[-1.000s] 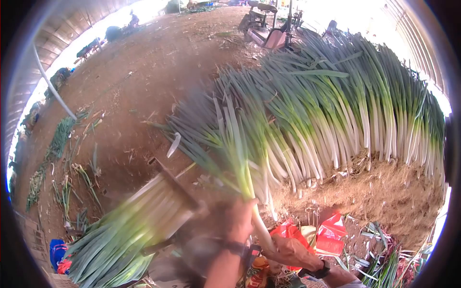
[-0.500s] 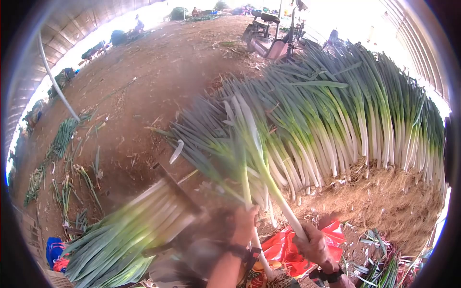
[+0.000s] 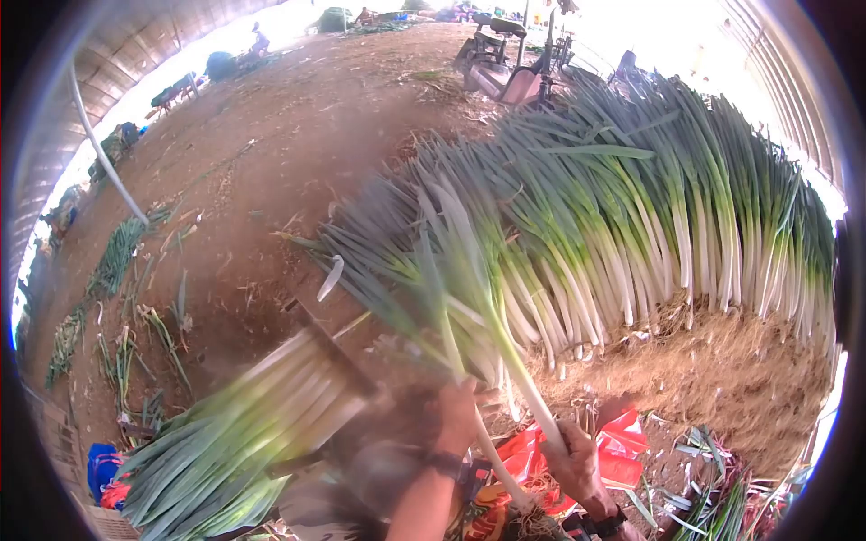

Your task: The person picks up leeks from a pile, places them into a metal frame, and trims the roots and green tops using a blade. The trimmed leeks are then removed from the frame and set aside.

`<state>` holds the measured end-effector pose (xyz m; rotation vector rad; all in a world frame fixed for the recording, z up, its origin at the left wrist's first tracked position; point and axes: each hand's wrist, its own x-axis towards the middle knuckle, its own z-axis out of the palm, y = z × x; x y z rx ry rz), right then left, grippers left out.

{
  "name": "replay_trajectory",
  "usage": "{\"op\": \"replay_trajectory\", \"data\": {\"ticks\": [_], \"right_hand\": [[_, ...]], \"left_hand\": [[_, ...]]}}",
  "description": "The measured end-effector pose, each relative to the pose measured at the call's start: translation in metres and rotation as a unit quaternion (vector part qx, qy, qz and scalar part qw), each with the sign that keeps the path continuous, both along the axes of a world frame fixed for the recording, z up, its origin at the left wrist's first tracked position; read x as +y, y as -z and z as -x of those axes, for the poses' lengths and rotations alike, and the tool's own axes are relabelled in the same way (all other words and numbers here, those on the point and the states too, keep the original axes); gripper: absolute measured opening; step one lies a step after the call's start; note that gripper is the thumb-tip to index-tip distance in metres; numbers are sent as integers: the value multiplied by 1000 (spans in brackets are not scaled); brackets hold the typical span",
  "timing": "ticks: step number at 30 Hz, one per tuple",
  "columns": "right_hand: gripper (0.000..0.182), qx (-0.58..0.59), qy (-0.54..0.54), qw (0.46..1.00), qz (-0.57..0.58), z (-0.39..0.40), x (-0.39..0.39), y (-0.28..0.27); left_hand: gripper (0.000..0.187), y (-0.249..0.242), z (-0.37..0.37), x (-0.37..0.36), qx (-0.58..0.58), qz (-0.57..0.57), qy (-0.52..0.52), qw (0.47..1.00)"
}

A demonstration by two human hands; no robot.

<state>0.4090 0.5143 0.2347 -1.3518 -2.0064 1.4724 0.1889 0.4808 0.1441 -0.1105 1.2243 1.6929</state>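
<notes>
My left hand (image 3: 458,415) is closed round the stem of one long green onion (image 3: 485,442), whose roots hang low near my lap. Farther right, my right hand (image 3: 570,460) grips the white lower stem of a second green onion (image 3: 520,365). The leaves of both reach up and slightly left, overlapping the big pile of green onions (image 3: 622,234) on the ground. Beneath my hands shows a red plastic sheet (image 3: 621,451). On my left, a bundle of green onions (image 3: 262,406) lies in a dark frame (image 3: 334,350), partly blurred.
Loose leaves (image 3: 117,261) lie on the dirt floor at left, and trimmings (image 3: 722,496) at lower right. A parked electric tricycle (image 3: 510,63) stands behind the pile. A slanted pole (image 3: 104,153) rises at left. A blue and red item (image 3: 104,473) sits at lower left.
Both hands have shifted slightly left with the green onions still in them. The left onion's root end has come further into view. The pile and the framed bundle look the same.
</notes>
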Motion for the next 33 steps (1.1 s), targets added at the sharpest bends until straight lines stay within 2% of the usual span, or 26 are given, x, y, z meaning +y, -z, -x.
{"op": "replay_trajectory", "data": {"ticks": [3, 7, 9, 11, 13, 15, 16, 17, 18, 21, 24, 27, 29, 31, 33], "right_hand": [[35, -30, -109, 983, -144, -2, -2, 19], [40, -62, -84, 993, 48, 0, -19, 18], [43, -36, -89, 991, 96, 3, -22, 12], [47, -11, -89, 985, 146, 5, -29, 5], [53, -44, -105, 981, 155, 12, -31, -1], [63, -64, -134, 976, 160, 22, -33, -17], [69, -66, -150, 973, 161, 28, -36, -32], [75, -67, -167, 970, 163, 31, -38, -40], [82, -43, -189, 976, 100, 23, -41, -17], [80, -105, -210, 970, 60, 20, -40, -16], [83, -58, -227, 971, 38, 16, -41, -11], [84, -63, -211, 974, 45, 17, -39, -10], [84, -64, -198, 977, 42, 14, -39, -12], [85, -66, -188, 979, 36, 12, -37, -14], [86, -68, -185, 980, 26, 11, -36, -13]], "left_hand": [[29, 0, 3, 6, -46, -14, -7, 999], [29, -12, 3, 3, -1, 56, -4, 998], [27, -19, 1, 3, 21, 106, 22, 994], [24, 12, 0, 3, -5, 53, 12, 999], [21, 36, -1, 5, -19, 17, 3, 1000], [18, 43, -2, 6, -20, 2, -4, 1000], [24, 45, -2, 4, -5, -1, 0, 1000], [29, 44, -2, 1, 9, -3, 4, 1000], [34, 41, 0, 0, 25, -6, 8, 1000], [23, 12, 7, -5, 11, -22, 16, 1000], [25, -23, 16, -7, -56, -92, -27, 994], [24, -29, 30, -8, -21, -125, -20, 992], [25, -17, 45, 1, -43, -135, -69, 988], [25, -59, 58, -9, -33, -140, -117, 983], [26, -58, 73, -16, -44, -135, -118, 983]]}}
